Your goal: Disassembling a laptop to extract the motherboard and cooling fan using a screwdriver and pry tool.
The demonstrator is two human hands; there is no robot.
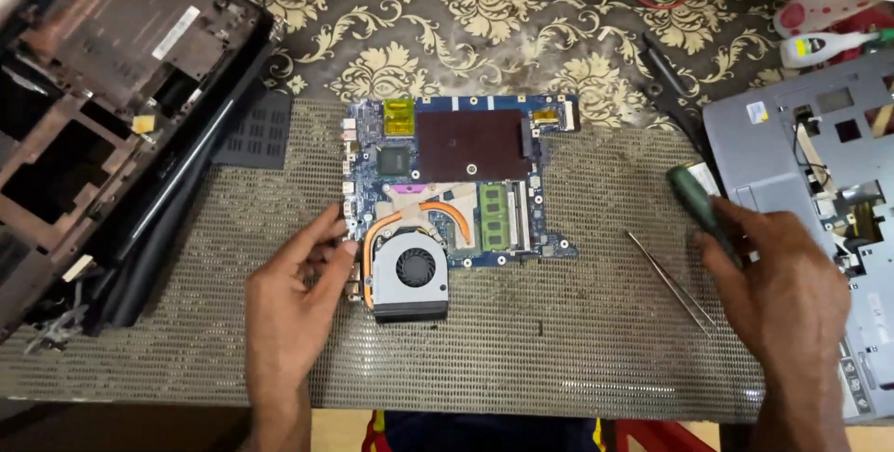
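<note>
the laptop motherboard (456, 182) lies flat in the middle of the woven grey mat (559, 340), its cooling fan (411, 269) at the near edge. the left hand (291, 308) rests just beside it, fingers loosely spread, fingertips touching the board's left edge. the right hand (782, 289) is clenched around a green-handled screwdriver (698, 199), well right of the board. metal tweezers (670, 283) lie between board and right hand.

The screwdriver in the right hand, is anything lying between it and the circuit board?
Only a pair of metal tweezers lies on the mat between the right hand, holding the green-handled screwdriver, and the circuit board. The left hand already touches the board's left edge.
</note>
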